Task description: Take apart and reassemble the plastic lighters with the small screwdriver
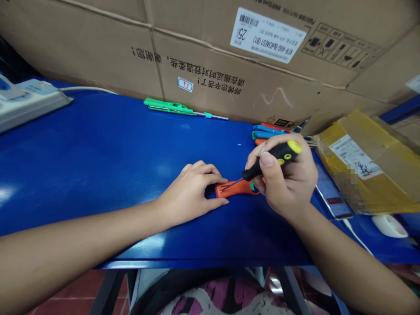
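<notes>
My right hand (288, 179) is closed around a black and yellow screwdriver (272, 160). Its thin shaft slants down to the left, with the tip at the wide end of an orange long-nosed lighter (234, 188). That lighter lies flat on the blue table (131, 144) and has a green trigger part. Thumb and fingers of my left hand (193, 192) grip the lighter's left end from both sides. The lighter's other end is hidden behind my right hand.
At the back, a green lighter (169, 106) lies along a large cardboard box (183, 48). Several coloured lighters (265, 132) are piled beyond my right hand. To the right are a phone (333, 197), a yellow-taped carton (370, 162) and a white mouse-like object (390, 225). A power strip (33, 100) sits far left.
</notes>
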Motion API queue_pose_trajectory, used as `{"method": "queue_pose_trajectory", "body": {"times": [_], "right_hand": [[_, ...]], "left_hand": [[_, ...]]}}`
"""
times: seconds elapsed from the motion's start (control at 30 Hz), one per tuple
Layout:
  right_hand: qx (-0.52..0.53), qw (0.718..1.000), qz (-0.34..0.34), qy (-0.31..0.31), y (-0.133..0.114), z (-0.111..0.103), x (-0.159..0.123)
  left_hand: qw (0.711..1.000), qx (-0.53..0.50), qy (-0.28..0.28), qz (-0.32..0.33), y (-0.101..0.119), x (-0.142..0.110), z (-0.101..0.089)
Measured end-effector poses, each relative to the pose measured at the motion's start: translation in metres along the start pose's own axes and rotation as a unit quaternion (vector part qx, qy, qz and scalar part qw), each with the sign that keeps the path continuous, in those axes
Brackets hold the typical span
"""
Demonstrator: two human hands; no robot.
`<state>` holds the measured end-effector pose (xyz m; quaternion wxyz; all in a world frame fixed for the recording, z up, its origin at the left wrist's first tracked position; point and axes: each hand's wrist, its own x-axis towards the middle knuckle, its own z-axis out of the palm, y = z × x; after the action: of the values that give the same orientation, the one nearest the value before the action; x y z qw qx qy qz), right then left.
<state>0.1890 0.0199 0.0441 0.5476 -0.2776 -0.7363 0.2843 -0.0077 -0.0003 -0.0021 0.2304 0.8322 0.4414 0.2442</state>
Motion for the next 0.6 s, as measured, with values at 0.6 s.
{"method": "queue_pose_trajectory", "body": {"times": [0.6], "right_hand": [[0.006,0.994,0.000,-0.113,-0.007,-0.011,0.007]], "left_hand": [[1.000,-0.006,0.009,0.008,-0.001,0.000,0.001]]}}
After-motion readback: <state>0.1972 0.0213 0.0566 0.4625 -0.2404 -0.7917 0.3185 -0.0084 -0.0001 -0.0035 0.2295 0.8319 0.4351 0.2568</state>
